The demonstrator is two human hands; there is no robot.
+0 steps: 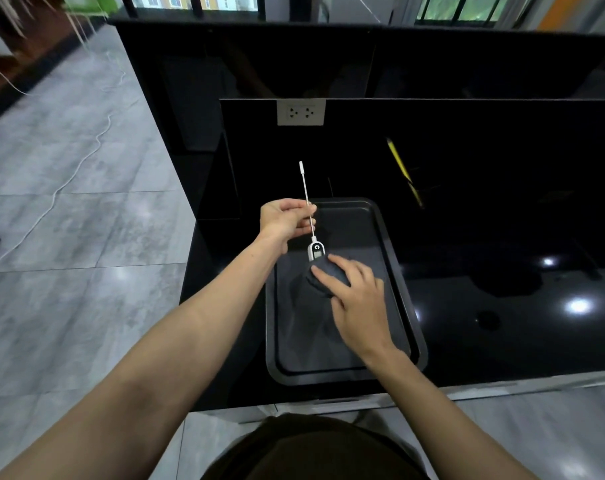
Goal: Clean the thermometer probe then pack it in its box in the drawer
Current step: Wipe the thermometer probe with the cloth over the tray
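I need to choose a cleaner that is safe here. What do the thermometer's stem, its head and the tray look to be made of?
The thermometer's stem, pinched by the left hand, looks like bare polished metal: thin, silvery, with a white tip. Its head looks like white plastic around a small display. The tray seems to be dark coated metal with a matte sheen and rolled rim, though plastic is possible.

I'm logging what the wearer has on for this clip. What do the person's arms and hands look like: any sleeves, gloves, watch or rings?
Both forearms are bare up to the frame edge; no sleeves show. The left hand and right hand wear no gloves, and no watch, bracelet or ring is visible.
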